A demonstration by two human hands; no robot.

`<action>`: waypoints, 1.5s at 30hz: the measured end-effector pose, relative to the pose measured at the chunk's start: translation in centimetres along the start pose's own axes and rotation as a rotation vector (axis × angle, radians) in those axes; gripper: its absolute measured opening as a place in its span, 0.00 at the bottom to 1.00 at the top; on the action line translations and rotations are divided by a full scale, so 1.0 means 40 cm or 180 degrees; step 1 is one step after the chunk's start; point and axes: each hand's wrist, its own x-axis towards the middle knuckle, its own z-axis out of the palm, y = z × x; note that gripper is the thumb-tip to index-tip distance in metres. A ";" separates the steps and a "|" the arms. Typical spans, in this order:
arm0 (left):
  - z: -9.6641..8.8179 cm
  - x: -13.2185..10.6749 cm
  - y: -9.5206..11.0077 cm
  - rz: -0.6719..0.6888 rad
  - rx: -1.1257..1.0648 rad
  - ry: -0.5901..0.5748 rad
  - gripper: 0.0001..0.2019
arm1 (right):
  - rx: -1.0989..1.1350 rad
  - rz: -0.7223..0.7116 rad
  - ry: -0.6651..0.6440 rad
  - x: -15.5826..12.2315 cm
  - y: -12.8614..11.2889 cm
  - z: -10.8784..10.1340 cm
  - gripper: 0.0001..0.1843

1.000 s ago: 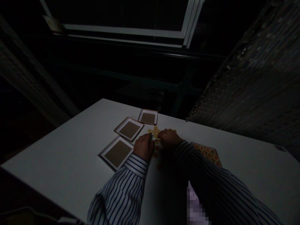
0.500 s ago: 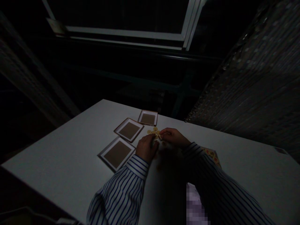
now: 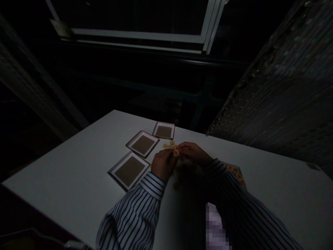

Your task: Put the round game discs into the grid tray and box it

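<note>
A round yellowish disc with a red mark (image 3: 176,152) stands tilted up at my fingertips, its marked face toward me. My left hand (image 3: 161,164) pinches it from the left. From the right, the fingertips of my right hand (image 3: 194,152) meet at its upper edge, fingers bent together. Just beyond my hands, several similar pale yellow discs (image 3: 172,142) lie in a cluster on the white table (image 3: 78,163). Another disc (image 3: 176,186) lies in the shadow between my forearms. The undersides of my fingers are hidden.
Three square, frame-like trays with brown middles stand left of my hands: a near one (image 3: 129,171), a middle one (image 3: 142,144) and a far one (image 3: 163,131). A box with a patterned top (image 3: 236,173) sits partly behind my right sleeve. A bead curtain (image 3: 273,93) hangs at the right.
The disc between my fingertips has come up and turned, so its red-marked face now shows. My hands have barely shifted. The trays stay put.
</note>
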 end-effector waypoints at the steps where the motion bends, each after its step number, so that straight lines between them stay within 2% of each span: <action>1: 0.000 0.000 0.000 -0.0003 -0.0029 -0.0010 0.11 | -0.0003 -0.0005 -0.0001 0.000 0.000 0.000 0.13; 8: 0.005 -0.002 -0.008 -0.0045 -0.0108 0.0053 0.11 | -0.0164 -0.0160 -0.0085 0.000 0.007 -0.002 0.13; 17: 0.007 -0.001 -0.017 -0.0083 0.0120 0.0038 0.12 | -0.0689 -0.0348 0.0252 0.002 0.011 -0.006 0.11; 20: 0.010 -0.002 -0.022 -0.0146 0.0149 0.0094 0.14 | -0.1110 -0.0372 0.0464 0.003 0.014 -0.025 0.10; 24: 0.010 -0.002 -0.029 -0.0234 0.0189 0.0133 0.15 | -0.2256 -0.0354 0.0677 -0.003 0.016 -0.051 0.09; 27: 0.004 0.000 -0.036 -0.0315 0.0251 0.0189 0.15 | -0.2938 -0.0280 0.0713 -0.009 0.016 -0.058 0.10; 31: -0.007 0.002 -0.050 -0.0350 0.0254 0.0273 0.15 | -0.3515 -0.0223 0.0616 -0.013 0.018 -0.053 0.12; 45: -0.015 0.003 -0.071 -0.0501 0.0447 0.0202 0.14 | -0.4178 -0.0047 0.0498 -0.022 0.006 -0.033 0.14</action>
